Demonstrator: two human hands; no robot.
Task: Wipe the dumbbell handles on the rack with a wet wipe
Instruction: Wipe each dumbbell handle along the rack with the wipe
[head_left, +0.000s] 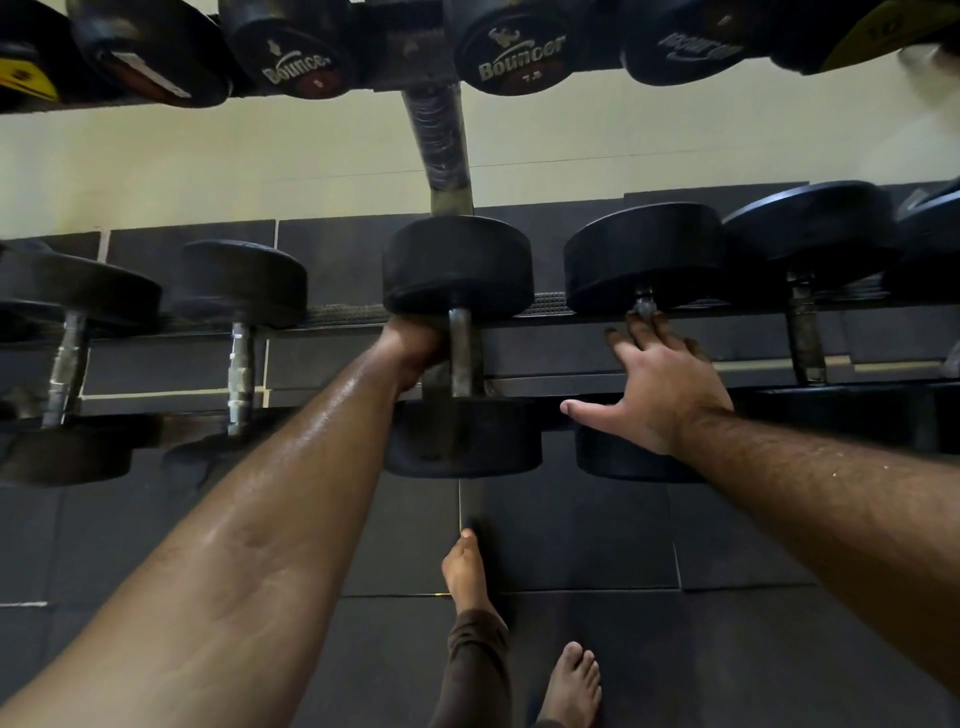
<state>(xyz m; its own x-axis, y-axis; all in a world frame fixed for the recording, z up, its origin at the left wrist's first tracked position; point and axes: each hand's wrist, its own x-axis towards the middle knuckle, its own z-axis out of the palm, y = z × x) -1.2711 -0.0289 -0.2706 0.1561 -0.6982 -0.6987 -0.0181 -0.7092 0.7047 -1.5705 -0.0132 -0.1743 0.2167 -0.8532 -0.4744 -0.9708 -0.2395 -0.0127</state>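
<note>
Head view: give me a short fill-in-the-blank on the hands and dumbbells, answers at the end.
1. The left hand reaches beside the handle of the ____ dumbbell on the lower shelf.
2. The right hand lies with its fingers ____ over the next handle.
3. The person's feet are ____.

Answers: middle; spread; bare

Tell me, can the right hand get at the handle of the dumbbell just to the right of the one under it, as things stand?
Probably yes. The right hand lies open over one dumbbell, and the neighbouring handle stands bare beside it, with nothing covering it. No wet wipe is visible in that hand, though.
</note>
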